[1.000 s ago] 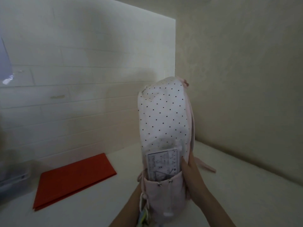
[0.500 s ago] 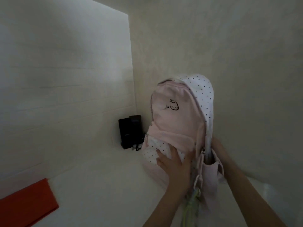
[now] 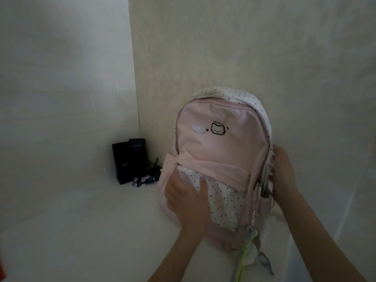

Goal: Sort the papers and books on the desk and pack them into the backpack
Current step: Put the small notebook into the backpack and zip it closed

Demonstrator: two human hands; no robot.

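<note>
In a dim wall corner, the white desk [image 3: 81, 231] bears an upright, zipped pink dotted fabric backpack [image 3: 221, 159]; the left hand [image 3: 187, 198] presses flat-fingered, the right hand [image 3: 283, 169] curls round its side; packing looks finished.

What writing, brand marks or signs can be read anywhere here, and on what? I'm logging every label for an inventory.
No readable words or numbers.
Pink backpack: a drawn cat face with a halo and small stars, a picture, no lettering.
Black box in the corner: a small pale mark on its front, too blurred to read.
Charm hanging from the backpack: no text visible.
</note>
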